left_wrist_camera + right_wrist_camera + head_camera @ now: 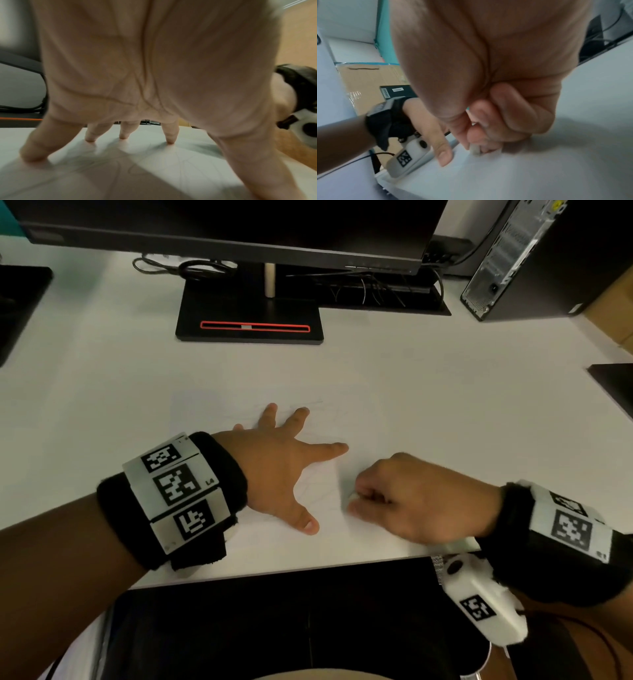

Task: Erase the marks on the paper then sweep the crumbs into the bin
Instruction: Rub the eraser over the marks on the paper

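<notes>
A white sheet of paper [212, 412] with faint pencil marks [318, 491] lies on the white desk near its front edge. My left hand [284, 467] is spread flat on the paper, fingers straight, pressing it down; the left wrist view shows the fingertips [169, 141] touching the sheet [171, 169]. My right hand [404, 498] is curled just to the right of it and pinches a small white eraser [475, 150] against the paper [522, 169]. In the head view the eraser [352, 495] only peeks out between thumb and fingers. No bin is visible.
A monitor on a black stand [250, 320] is at the back of the desk, with cables [370, 287] behind it. A computer tower [534, 258] stands at the back right. Dark objects sit at the left edge [17, 306] and right edge [613, 385]. The desk's front edge [308, 570] is close under my wrists.
</notes>
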Demonstrator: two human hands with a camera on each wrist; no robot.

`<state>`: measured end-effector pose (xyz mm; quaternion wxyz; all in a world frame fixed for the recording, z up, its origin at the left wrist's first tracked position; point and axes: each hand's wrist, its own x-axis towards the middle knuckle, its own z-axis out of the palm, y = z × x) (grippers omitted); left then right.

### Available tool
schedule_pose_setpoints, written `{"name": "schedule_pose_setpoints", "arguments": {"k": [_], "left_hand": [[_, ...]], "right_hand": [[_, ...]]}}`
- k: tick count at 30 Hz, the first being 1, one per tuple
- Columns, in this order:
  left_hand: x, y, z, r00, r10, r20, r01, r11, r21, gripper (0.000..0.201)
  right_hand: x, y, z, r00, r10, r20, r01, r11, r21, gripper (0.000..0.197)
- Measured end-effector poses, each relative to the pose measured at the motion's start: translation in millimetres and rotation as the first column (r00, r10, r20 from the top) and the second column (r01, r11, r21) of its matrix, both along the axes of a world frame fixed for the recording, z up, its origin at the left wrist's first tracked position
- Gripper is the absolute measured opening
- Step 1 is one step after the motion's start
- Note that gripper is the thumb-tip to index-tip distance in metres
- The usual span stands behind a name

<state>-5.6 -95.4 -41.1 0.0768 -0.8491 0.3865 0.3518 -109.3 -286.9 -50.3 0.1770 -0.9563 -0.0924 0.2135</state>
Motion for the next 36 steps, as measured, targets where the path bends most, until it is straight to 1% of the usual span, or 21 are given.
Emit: {"name": "schedule_pose_setpoints", "arguments": {"k": [2,5,6,9,10,12,14,16,18,19,21,23,25,27,28,32,34,36], "left_hand": [[1,0,0,1.0,0.0,-0.002,0.0,1.0,-0.001,0.113],[1,1,-1,1.0,0.0,-0.006,0.0,1.0,-0.006,0.113],[1,1,-1,1.0,0.001,-0.006,-0.001,1.0,-0.008,0.113],[0,0,0,1.0,0.002,-0.005,-0.002,1.0,-0.007,0.113],[0,0,0,1.0,0.002,-0.004,-0.002,1.0,-0.005,0.113],[1,0,0,1.0,-0.002,-0.003,0.001,1.0,-0.001,0.113],[1,0,0,1.0,-0.002,-0.002,0.002,1.0,0.0,0.114],[1,0,0,1.0,-0.001,0.001,0.001,1.0,-0.004,0.114],[0,0,0,1.0,-0.002,0.0,0.002,1.0,-0.003,0.114],[0,0,0,1.0,-0.001,-0.002,0.001,1.0,-0.002,0.114],[0,0,0,1.0,0.002,-0.006,-0.002,1.0,-0.003,0.114],[0,0,0,1.0,0.002,-0.003,-0.002,1.0,-0.008,0.114],[1,1,-1,1.0,0.004,0.001,-0.004,1.0,-0.015,0.114],[0,0,-1,1.0,0.003,0.003,-0.003,1.0,-0.015,0.114],[0,0,0,1.0,0.002,0.004,-0.002,1.0,-0.015,0.114],[0,0,1,1.0,0.004,-0.003,-0.004,1.0,-0.004,0.114],[0,1,0,1.0,0.01,-0.006,-0.01,1.0,-0.007,0.114],[0,0,0,1.0,0.012,-0.013,-0.012,1.0,-0.008,0.114]], "right_hand": [[1,0,0,1.0,0.019,-0.021,-0.019,1.0,0.02,0.047],[13,-16,-1,0.994,-0.101,0.029,0.1,0.995,0.031,0.046],[13,-16,-1,0.993,-0.104,0.046,0.103,0.994,0.027,0.045],[4,0,-1,1.0,0.01,0.008,-0.01,1.0,0.018,0.045],[4,2,0,1.0,0.025,-0.012,-0.024,0.999,0.028,0.046],[12,-9,-1,1.0,-0.025,-0.003,0.025,0.999,0.031,0.047],[20,-18,-1,0.995,-0.095,0.042,0.094,0.995,0.031,0.046],[17,-13,-1,0.997,-0.059,0.049,0.058,0.998,0.024,0.046],[9,-2,-2,1.0,0.015,0.006,-0.015,1.0,0.026,0.047],[8,-1,-2,1.0,0.023,-0.014,-0.023,0.999,0.03,0.047],[15,-10,-1,0.999,-0.035,-0.008,0.035,0.999,0.02,0.047],[22,-19,1,0.994,-0.106,0.038,0.106,0.994,0.016,0.046],[20,-13,-1,0.996,-0.077,0.048,0.076,0.997,0.008,0.045],[14,-2,-2,1.0,-0.016,0.006,0.016,1.0,0.01,0.046],[15,-1,-2,1.0,-0.016,-0.007,0.016,1.0,0.013,0.047],[31,-15,1,0.988,-0.154,0.031,0.154,0.988,0.007,0.045],[28,-8,0,0.993,-0.115,0.032,0.115,0.993,0.004,0.045],[22,1,-1,0.998,-0.055,-0.004,0.055,0.998,0.02,0.046]]}}
